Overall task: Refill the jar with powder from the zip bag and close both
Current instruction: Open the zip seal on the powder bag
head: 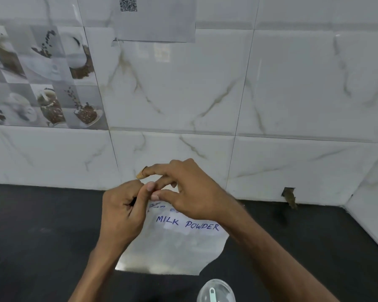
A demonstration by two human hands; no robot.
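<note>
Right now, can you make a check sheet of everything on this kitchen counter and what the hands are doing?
Surface: dark countertop.
Job's things: zip bag marked MILK POWDER, held upright, zip hidden by fingers; jar at the bottom edge, partly cut off, lid state unclear.
Clutter: nothing seen.
Grippers: left hand grips the bag's top corner; right hand pinches its top edge.
Cables: nothing seen.
Surroundings: marbled tile wall, taped QR-code sheet, coffee picture tiles, hole at the wall's foot.
</note>
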